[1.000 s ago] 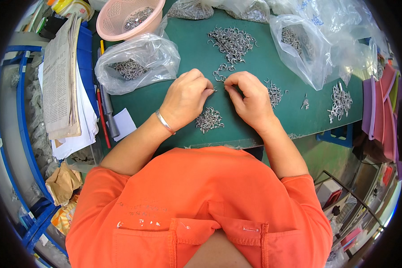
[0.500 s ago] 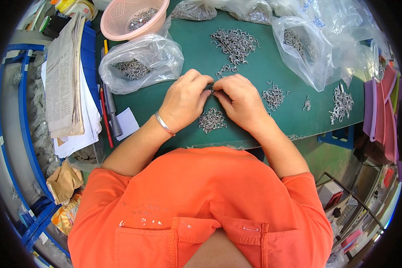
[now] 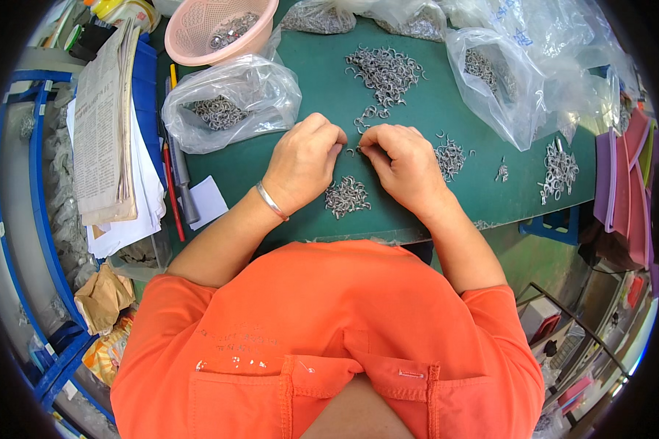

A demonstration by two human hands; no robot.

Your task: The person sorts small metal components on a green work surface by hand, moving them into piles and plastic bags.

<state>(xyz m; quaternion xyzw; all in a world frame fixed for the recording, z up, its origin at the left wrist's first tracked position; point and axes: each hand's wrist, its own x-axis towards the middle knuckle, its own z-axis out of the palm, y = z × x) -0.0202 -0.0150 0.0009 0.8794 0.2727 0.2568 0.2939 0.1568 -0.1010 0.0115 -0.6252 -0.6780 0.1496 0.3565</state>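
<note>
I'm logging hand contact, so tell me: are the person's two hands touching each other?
No, a strip of green tabletop shows between the left hand and the right hand.

Through the head camera I take the gap between the hands as my dial's centre. The left hand (image 3: 304,157) sits at 9 o'clock, thumb and finger drawn together; whether they grip anything, I can't tell from here. The right hand (image 3: 403,162), at 3, has a small metal piece (image 3: 359,150) at its pinched fingertips. On the green table (image 3: 311,80) I see a small pile of curved metal pieces (image 3: 347,197) at 6 o'clock, a bigger heap (image 3: 385,72) at 1, and clear bags (image 3: 274,95) at 10 and 2.
</note>
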